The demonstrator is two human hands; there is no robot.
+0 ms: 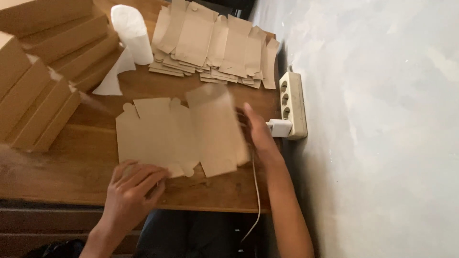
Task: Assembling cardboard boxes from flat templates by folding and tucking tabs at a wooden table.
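Head view: a flat brown cardboard blank [177, 138] lies on the wooden table [62, 177], spread out with its flaps unfolded. The left hand [131, 188] rests on the blank's near edge, fingers loosely curled and pressing down on the card at its lower left corner; it pins the card rather than clasping it. The right hand [258, 131] is at the blank's right side, fingers stretched flat against the edge of the raised right panel, which is blurred and tilts up off the table. Whether the thumb grips behind that panel cannot be told.

Beyond the blank, toward the far edge of the table, lies a stack [215, 45] of more flat blanks of the same brown card, fanned out and overlapping. Left of that stack, beyond the blank's left corner, stands a white paper roll [131, 33], with a loose sheet trailing from it down toward the blank. Further left of the blank, folded boxes [43, 67] of the same card are piled in leaning rows, well apart from both hands.

Right of the blank, just past the right hand, a white power strip [294, 102] lies on the grey floor beside the table edge, with a plug [278, 127] in its nearest socket. A thin white cable [256, 191] runs from there down along the right forearm.
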